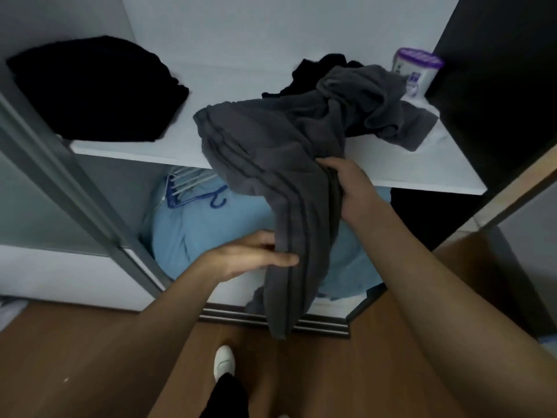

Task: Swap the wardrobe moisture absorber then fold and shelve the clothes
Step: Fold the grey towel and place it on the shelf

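A dark grey garment (271,152) with darker side stripes hangs off the front of the white wardrobe shelf (126,150); its upper part lies bunched on the shelf. My right hand (346,188) grips the garment just below the shelf edge. My left hand (256,254) pinches its hanging part lower down. A folded black stack (96,89) sits on the shelf's left. A crumpled black garment (313,73) lies behind the grey one. A white moisture absorber tub (417,70) with a purple lid stands at the shelf's back right corner.
Below the shelf lies light blue fabric (205,230) with blue and white hangers (193,188) on it. A grey sliding-door frame (75,188) runs diagonally at left, a dark panel (497,86) at right. Wooden floor (75,357) and my white shoe (224,362) are below.
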The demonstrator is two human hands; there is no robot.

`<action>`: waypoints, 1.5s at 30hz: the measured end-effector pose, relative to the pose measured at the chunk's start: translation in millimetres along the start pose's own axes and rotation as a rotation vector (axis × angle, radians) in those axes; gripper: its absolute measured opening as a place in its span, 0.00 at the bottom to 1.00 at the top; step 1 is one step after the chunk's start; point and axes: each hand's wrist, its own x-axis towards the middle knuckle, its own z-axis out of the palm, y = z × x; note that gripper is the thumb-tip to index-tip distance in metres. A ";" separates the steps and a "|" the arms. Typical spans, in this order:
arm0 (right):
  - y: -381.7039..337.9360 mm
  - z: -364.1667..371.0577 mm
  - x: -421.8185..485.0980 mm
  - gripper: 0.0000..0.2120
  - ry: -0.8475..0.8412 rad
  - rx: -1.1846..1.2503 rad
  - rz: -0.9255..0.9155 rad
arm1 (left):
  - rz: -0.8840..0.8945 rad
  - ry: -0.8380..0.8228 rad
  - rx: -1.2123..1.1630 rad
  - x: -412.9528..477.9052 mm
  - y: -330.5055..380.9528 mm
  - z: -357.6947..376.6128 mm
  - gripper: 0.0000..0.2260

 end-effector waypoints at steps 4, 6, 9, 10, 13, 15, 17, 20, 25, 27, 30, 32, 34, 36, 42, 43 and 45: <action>24.3 -33.2 -46.9 0.14 -0.004 -0.088 -0.133 | 0.115 0.165 -0.905 -5.6 -14.2 -12.3 0.41; 42.2 -48.9 -68.0 0.16 -0.006 -0.303 -0.171 | 0.181 0.198 -0.968 2.9 2.9 -14.4 0.37; 81.2 -62.0 -87.2 0.19 -0.077 -0.641 -0.108 | 0.063 0.422 -0.926 26.2 32.6 -7.3 0.25; 94.1 -66.4 -90.9 0.20 -0.097 -0.733 -0.053 | -0.018 0.526 -0.871 31.8 40.1 -1.1 0.19; 118.3 -86.2 -93.9 0.15 -0.090 -0.958 0.052 | -0.102 0.624 -0.727 33.6 33.9 12.7 0.14; 118.2 -97.4 -93.2 0.10 0.045 -0.990 0.047 | -0.054 0.614 -0.636 19.5 19.3 15.4 0.15; 108.4 -98.7 -93.0 0.11 0.268 -0.931 -0.069 | 0.036 0.582 -0.601 -0.5 8.1 11.1 0.15; 87.1 -69.7 -92.3 0.10 0.459 -0.926 -0.392 | 0.102 0.534 -0.542 -36.2 4.8 -1.6 0.19; 75.3 6.9 -94.2 0.20 0.382 -0.916 -0.696 | 0.112 0.594 -0.485 -99.5 9.0 -27.1 0.18; 82.1 33.1 -97.7 0.31 0.063 -1.049 -0.713 | 0.117 0.627 -0.475 -125.1 10.3 -35.9 0.18; 108.4 67.9 -104.7 0.44 -0.464 -1.138 -0.482 | 0.121 0.673 -0.526 -155.9 4.8 -46.3 0.27; 131.6 89.3 -107.2 0.48 -0.586 -1.107 -0.353 | 0.164 0.661 -0.569 -172.1 -1.5 -51.8 0.24; 152.4 108.7 -110.0 0.45 -0.584 -1.031 -0.337 | 0.222 0.620 -0.603 -186.2 -6.9 -59.4 0.19; 166.6 124.7 -114.8 0.36 -0.518 -1.018 -0.299 | 0.277 0.596 -0.614 -197.0 -12.9 -69.5 0.17; 202.0 150.4 -120.1 0.15 -0.407 -1.239 -0.133 | 0.383 0.589 -0.692 -218.5 -39.2 -94.0 0.13; 204.1 151.9 -119.9 0.17 -0.341 -1.234 -0.161 | 0.395 0.592 -0.723 -220.5 -45.3 -97.4 0.13; 197.4 152.2 -120.0 0.13 -0.152 -1.204 -0.304 | 0.361 0.640 -0.754 -223.6 -59.0 -104.9 0.16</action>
